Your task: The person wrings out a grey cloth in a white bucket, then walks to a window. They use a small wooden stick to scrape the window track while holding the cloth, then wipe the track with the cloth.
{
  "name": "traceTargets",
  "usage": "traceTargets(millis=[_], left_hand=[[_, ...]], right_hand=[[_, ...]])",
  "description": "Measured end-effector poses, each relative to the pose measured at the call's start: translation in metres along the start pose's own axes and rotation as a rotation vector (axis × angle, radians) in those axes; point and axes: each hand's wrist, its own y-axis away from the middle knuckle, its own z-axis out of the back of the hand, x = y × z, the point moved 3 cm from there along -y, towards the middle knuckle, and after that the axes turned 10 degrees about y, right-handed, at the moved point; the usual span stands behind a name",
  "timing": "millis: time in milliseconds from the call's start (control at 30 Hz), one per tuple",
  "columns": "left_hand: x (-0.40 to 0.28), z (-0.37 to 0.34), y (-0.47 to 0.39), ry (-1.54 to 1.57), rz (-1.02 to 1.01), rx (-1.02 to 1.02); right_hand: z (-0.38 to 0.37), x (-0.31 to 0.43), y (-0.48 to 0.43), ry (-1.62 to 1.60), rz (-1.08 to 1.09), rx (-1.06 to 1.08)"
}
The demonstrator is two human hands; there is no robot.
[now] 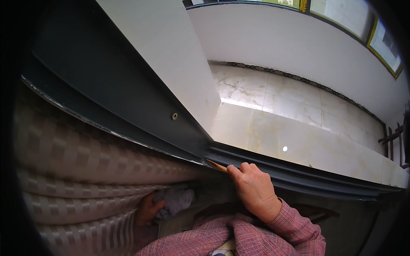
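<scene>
My right hand is closed around a slim wooden tool. Its tip touches the inner corner where the dark metal side frame meets the grooved sliding track. I cannot tell what kind of tip it has. Lower down, in shadow beside the curtain, my left hand grips a fluffy grey cloth or mitt. Part of that hand is hidden by the cloth. A jagged pale line of sealant or residue runs along the frame's near edge, ending by the tool tip.
A striped beige curtain hangs in folds at left. Beyond the track lie marble-look floor tiles with a patterned border. A white wall adjoins the frame. Dark wooden furniture stands far right; another dark wooden piece is behind my right arm.
</scene>
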Motion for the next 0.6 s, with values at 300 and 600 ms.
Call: traceTargets(millis=[300, 600], left_hand=[[-0.001, 0.003, -0.004, -0.055, -0.005, 0.026], [0.003, 0.005, -0.004, -0.161, -0.028, 0.001]], right_hand=[[0.0, -0.04, -0.031, -0.092, 0.336, 0.019], [0.059, -0.042, 0.038, 0.196, 0.168, -0.118]])
